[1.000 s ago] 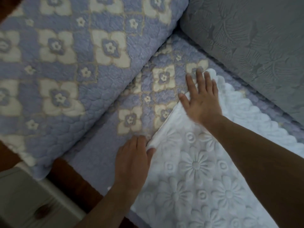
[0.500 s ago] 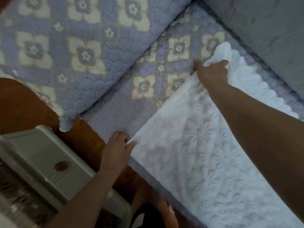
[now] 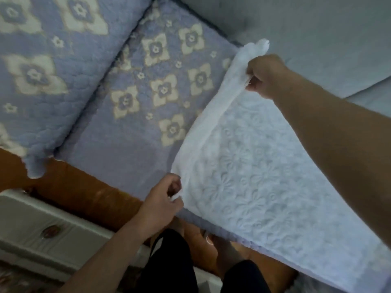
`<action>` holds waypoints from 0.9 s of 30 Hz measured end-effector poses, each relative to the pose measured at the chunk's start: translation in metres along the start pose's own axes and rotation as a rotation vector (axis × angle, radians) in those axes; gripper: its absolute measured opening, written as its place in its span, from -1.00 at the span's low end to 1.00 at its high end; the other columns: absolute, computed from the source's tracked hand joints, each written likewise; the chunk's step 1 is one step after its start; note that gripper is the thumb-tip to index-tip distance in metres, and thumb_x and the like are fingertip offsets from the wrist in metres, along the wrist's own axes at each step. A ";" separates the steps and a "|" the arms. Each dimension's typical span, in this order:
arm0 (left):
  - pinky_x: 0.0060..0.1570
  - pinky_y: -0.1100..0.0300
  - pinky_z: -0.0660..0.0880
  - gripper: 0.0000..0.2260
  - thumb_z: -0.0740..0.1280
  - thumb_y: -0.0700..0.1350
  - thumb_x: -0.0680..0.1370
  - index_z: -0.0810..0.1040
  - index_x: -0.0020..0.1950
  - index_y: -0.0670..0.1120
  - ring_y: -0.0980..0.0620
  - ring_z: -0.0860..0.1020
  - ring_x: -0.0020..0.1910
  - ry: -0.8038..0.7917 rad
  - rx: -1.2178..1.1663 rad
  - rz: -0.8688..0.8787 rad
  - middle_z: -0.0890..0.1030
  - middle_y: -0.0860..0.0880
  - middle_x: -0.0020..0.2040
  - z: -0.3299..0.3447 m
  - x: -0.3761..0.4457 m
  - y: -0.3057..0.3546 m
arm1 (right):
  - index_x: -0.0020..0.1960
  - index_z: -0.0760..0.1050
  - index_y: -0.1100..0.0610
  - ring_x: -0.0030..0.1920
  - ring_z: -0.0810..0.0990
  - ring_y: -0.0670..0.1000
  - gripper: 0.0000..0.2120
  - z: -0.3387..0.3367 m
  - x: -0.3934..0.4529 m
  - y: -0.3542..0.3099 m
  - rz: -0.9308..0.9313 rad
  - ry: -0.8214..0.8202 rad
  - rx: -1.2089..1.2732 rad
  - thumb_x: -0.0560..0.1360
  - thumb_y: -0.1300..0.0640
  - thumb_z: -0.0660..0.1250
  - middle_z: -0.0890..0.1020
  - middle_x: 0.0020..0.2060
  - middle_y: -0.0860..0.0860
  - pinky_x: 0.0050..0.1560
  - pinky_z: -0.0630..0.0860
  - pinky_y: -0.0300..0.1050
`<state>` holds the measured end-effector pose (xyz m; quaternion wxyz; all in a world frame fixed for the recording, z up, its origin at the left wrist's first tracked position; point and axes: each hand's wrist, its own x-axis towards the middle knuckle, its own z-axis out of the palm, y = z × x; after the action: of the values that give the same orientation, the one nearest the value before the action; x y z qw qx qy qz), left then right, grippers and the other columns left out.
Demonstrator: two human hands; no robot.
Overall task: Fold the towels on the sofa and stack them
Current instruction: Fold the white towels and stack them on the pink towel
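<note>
While your left hand (image 3: 163, 199) and right hand (image 3: 264, 75) each pinch a towel (image 3: 254, 176) corner, the patterned cushion (image 3: 42, 70) sits beyond your left hand.

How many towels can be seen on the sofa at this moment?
1: a white towel lies on the sofa seat, its near end pinched by the left hand and right hand. Others may lie out of view.

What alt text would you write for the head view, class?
Two hands lift one edge of a white towel off a lilac sofa: the left hand pinches the near corner, the right hand the far one.
</note>
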<state>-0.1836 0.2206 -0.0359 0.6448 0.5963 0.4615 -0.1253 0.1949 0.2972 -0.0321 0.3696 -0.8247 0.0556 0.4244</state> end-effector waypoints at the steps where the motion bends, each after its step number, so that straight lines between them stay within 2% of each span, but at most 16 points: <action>1: -0.03 0.36 0.47 -0.74 0.34 -0.30 0.52 0.49 -0.01 0.08 0.14 0.55 -0.05 -0.089 0.043 0.009 0.56 0.04 -0.05 0.017 -0.001 0.009 | 0.19 0.48 0.23 -0.03 0.70 0.12 -0.69 -0.032 -0.008 0.009 0.012 0.016 0.037 0.51 0.42 0.16 0.66 -0.01 0.13 -0.05 0.68 0.09; 3: -0.03 0.34 0.49 -0.70 0.32 -0.26 0.50 0.49 0.02 0.16 0.10 0.56 0.00 -0.276 0.182 0.013 0.57 0.05 0.00 0.060 0.000 0.025 | 0.07 0.54 0.22 -0.04 0.72 0.12 -0.73 -0.099 -0.025 0.030 0.028 0.054 0.081 0.49 0.43 0.16 0.69 -0.04 0.11 -0.03 0.68 0.09; 5: -0.07 0.27 0.50 -0.73 0.30 -0.24 0.49 0.48 0.00 0.16 0.10 0.56 -0.03 -0.403 0.323 0.050 0.56 0.09 -0.03 0.110 0.001 0.039 | -0.04 0.54 0.17 -0.04 0.71 0.11 -0.79 -0.168 -0.040 0.053 0.033 0.119 0.082 0.53 0.38 0.18 0.69 -0.02 0.11 -0.01 0.67 0.07; 9: -0.31 0.37 0.39 -0.87 0.30 -0.18 0.53 0.49 0.01 0.04 0.17 0.49 -0.25 -0.488 0.453 0.172 0.53 0.09 -0.18 0.219 -0.020 0.061 | -0.08 0.55 0.11 -0.03 0.70 0.07 -0.78 -0.296 -0.067 0.122 0.061 0.244 0.010 0.55 0.35 0.19 0.69 -0.04 0.08 -0.02 0.67 0.00; 11: -0.34 0.40 0.37 -0.91 0.29 -0.15 0.54 0.47 -0.07 0.05 0.18 0.44 -0.32 -0.532 0.473 0.210 0.48 0.09 -0.25 0.281 -0.037 0.066 | -0.05 0.56 0.11 -0.12 0.68 0.02 -0.76 -0.356 -0.071 0.166 0.052 0.276 -0.045 0.54 0.35 0.18 0.67 -0.10 0.03 -0.15 0.66 -0.09; 13: -0.35 0.36 0.36 -0.90 0.27 -0.12 0.54 0.43 -0.12 0.07 0.18 0.43 -0.33 -0.555 0.510 0.224 0.48 0.09 -0.26 0.341 -0.048 0.065 | 0.04 0.56 0.11 -0.16 0.65 -0.01 -0.76 -0.406 -0.067 0.208 0.025 0.295 -0.124 0.54 0.34 0.17 0.65 -0.07 0.03 -0.25 0.65 -0.14; 17: -0.26 0.19 0.50 -0.94 0.24 -0.11 0.56 0.43 -0.11 0.01 0.07 0.52 -0.23 -0.500 0.559 0.162 0.52 0.03 -0.19 0.467 -0.065 0.049 | 0.22 0.54 0.14 -0.02 0.65 0.12 -0.69 -0.493 -0.042 0.288 -0.004 0.316 -0.187 0.57 0.25 0.12 0.62 0.06 0.12 -0.04 0.67 0.09; 20: -0.28 0.21 0.43 -0.94 0.23 -0.13 0.57 0.44 -0.11 -0.03 0.08 0.49 -0.27 -0.406 0.605 0.106 0.51 0.03 -0.21 0.563 -0.089 0.031 | 0.35 0.47 0.13 0.04 0.64 0.14 -0.58 -0.555 -0.029 0.350 -0.031 0.273 -0.207 0.54 0.18 0.09 0.60 0.15 0.11 -0.07 0.68 0.13; 22: -0.27 0.26 0.38 -0.94 0.23 -0.16 0.57 0.44 -0.11 -0.06 0.08 0.49 -0.27 -0.334 0.607 0.073 0.51 0.02 -0.22 0.608 -0.099 0.021 | 0.30 0.51 0.12 0.02 0.66 0.15 -0.58 -0.585 -0.029 0.378 -0.061 0.267 -0.221 0.50 0.21 0.09 0.62 0.12 0.12 -0.09 0.68 0.16; 25: -0.23 0.26 0.35 -0.90 0.26 -0.20 0.55 0.40 -0.15 -0.06 0.08 0.45 -0.27 -0.220 0.615 0.069 0.48 0.03 -0.24 0.667 -0.110 0.015 | 0.15 0.53 0.10 -0.02 0.65 0.11 -0.65 -0.623 -0.024 0.407 -0.113 0.283 -0.179 0.50 0.28 0.07 0.63 0.03 0.09 -0.07 0.68 0.07; 27: -0.19 0.25 0.32 -0.89 0.27 -0.21 0.56 0.40 -0.13 -0.06 0.07 0.41 -0.26 -0.141 0.618 0.096 0.46 0.02 -0.23 0.692 -0.114 0.017 | 0.17 0.55 0.15 -0.02 0.65 0.11 -0.64 -0.635 -0.014 0.420 -0.150 0.300 -0.173 0.51 0.30 0.06 0.64 0.02 0.12 -0.06 0.68 0.09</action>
<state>0.0750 -0.4315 -0.0352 0.4688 0.7748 0.3271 -0.2701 0.4341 -0.4256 -0.0249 0.3156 -0.9092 0.0119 0.2713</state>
